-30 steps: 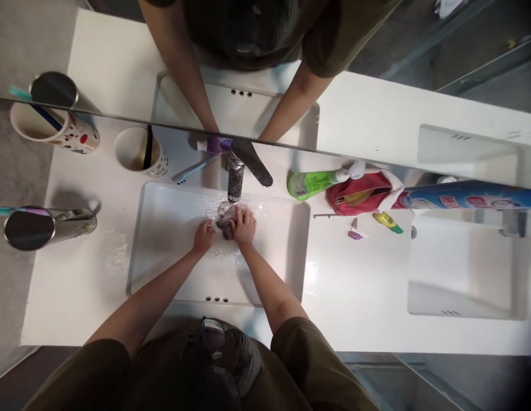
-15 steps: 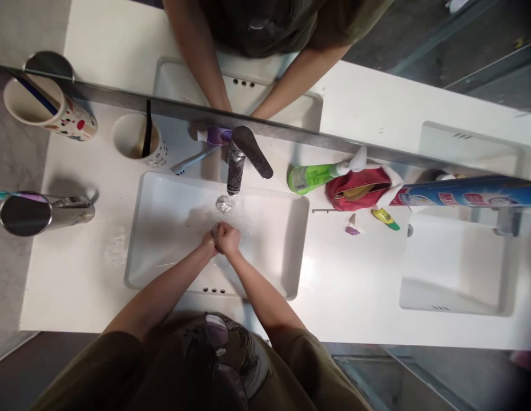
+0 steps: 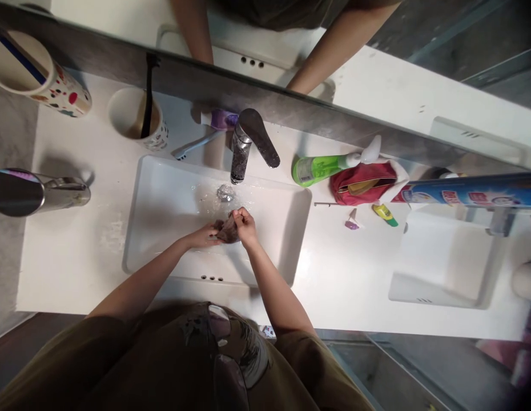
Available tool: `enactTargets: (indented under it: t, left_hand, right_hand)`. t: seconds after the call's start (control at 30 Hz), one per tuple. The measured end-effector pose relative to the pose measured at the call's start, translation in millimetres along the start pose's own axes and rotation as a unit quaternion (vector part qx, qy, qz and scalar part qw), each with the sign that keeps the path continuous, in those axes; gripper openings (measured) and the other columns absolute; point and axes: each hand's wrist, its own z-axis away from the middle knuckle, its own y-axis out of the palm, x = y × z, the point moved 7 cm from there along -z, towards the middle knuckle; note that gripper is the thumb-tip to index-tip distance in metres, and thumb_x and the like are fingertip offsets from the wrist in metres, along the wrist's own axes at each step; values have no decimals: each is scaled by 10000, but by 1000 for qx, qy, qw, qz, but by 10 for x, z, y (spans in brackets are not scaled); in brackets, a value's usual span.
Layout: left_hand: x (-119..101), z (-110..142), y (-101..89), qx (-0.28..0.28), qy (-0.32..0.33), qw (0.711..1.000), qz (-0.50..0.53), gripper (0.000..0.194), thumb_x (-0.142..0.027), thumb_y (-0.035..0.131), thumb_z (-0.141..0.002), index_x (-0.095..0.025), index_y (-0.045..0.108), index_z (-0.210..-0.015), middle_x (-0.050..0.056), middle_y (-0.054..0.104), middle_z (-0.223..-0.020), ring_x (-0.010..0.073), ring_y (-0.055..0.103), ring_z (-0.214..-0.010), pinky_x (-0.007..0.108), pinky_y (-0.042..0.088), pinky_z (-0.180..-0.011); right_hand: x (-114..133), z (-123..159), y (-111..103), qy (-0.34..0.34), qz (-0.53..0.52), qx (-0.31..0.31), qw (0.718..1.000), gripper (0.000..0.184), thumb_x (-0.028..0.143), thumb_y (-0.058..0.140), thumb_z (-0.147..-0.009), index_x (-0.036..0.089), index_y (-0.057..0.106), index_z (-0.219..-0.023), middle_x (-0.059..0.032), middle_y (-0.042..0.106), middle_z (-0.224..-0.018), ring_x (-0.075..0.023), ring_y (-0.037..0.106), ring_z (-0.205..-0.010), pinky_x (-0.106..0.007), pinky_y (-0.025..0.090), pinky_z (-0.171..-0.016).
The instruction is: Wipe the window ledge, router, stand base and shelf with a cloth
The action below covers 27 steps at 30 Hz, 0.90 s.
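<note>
Low in the white basin, my left hand and my right hand meet over a dark wet piece of fabric. The right fingers pinch its upper end, while the left fingers press against its side. Part of the fabric is hidden behind my fingers. Just above my hands lies the metal drain, and wet sheen covers the basin floor around it. Higher up stands the chrome faucet, apart from my hands.
A mirror runs along the far edge. On the counter are a dotted ceramic cup, a steel cup, a toothbrush, a green spray bottle, a red pouch and a blue can.
My clasped hands have parted, and the dark fabric now shows between them. The view has shifted, so the basin and counter sit higher and further left.
</note>
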Motion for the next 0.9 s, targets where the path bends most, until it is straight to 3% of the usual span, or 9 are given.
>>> enactTargets:
  t: [0.1, 0.2, 0.33, 0.43, 0.5, 0.6, 0.7, 0.8, 0.9]
  left_hand:
    - [-57, 3, -166, 8, 40, 971, -234, 206, -383, 763, -682, -190, 700, -646, 118, 684, -1146, 325, 601, -1152, 399, 466, -1002]
    - [-88, 6, -433, -123, -7, 930, -346, 351, -416, 671, -802, -183, 733, -1057, 142, 621, -1309, 337, 593, -1187, 426, 474, -1001]
    - [-204, -18, -259, -181, 87, 857, -474, 503, -245, 563, -886, -243, 568, -1389, 119, 442, -1536, 333, 408, -1403, 517, 294, -1164]
    - [-98, -72, -59, -126, 109, 837, -521, 487, -198, 527, -901, -310, 590, -1370, 78, 481, -1519, 342, 309, -1467, 619, 106, -1200]
    - [-52, -75, -108, -150, 91, 839, -516, 498, -202, 556, -884, -302, 592, -1370, 84, 458, -1537, 355, 237, -1499, 638, 70, -1199]
    - [-66, -42, -306, -247, 62, 867, -429, 517, -195, 603, -836, -246, 608, -1351, 108, 359, -1592, 351, 195, -1514, 583, 126, -1222]
    - [31, -27, -446, -354, 8, 923, -153, 480, -231, 594, -840, -203, 607, -1319, 119, 414, -1546, 306, 268, -1491, 502, 198, -1235]
    - [209, -153, -209, -311, -35, 940, 139, 398, -386, 508, -912, -200, 625, -1244, 115, 598, -1358, 292, 470, -1364, 483, 382, -1147]
    - [245, -214, 131, -223, -35, 949, 220, 514, -549, 408, -937, -150, 657, -1143, 143, 689, -1171, 315, 614, -1179, 476, 520, -983]
  right_hand:
    - [-130, -93, -248, 47, 71, -40, 996, 431, 597, 436, -899, 224, 465, -685, 31, 491, -622, -141, 474, -642, -240, 399, -626]
    - [-288, -132, -351, 93, 236, -111, 961, 369, 525, 476, -905, 182, 612, -898, -78, 663, -855, -225, 579, -850, -332, 461, -767]
    - [-348, -94, 123, 6, 456, -84, 886, 477, 384, 412, -965, 189, 525, -1385, -189, 467, -1492, -348, 374, -1383, -580, 313, -1062]
    - [-379, -108, 560, -121, 495, 48, 859, 462, 340, 390, -982, 257, 520, -1418, -115, 398, -1569, -313, 284, -1461, -612, 172, -1145]
    - [-388, -205, 496, -118, 492, 17, 863, 482, 374, 381, -993, 213, 518, -1426, -153, 410, -1554, -332, 304, -1444, -619, 166, -1146]
    - [-389, -373, 284, -86, 474, -24, 876, 507, 355, 401, -988, 130, 500, -1431, -235, 457, -1491, -360, 385, -1372, -583, 268, -1102]
    - [-336, -426, 291, -86, 430, 17, 899, 406, 322, 455, -969, 137, 585, -1306, -233, 562, -1368, -332, 507, -1233, -486, 388, -1009]
    - [-263, -243, 365, 13, 382, -33, 923, 335, 298, 371, -1001, 118, 604, -1161, -190, 683, -1068, -262, 626, -932, -359, 468, -802]
    - [-31, 167, 771, -22, 295, 14, 955, 315, 378, 392, -1004, 156, 608, -1067, -79, 688, -809, -204, 621, -717, -271, 436, -661]
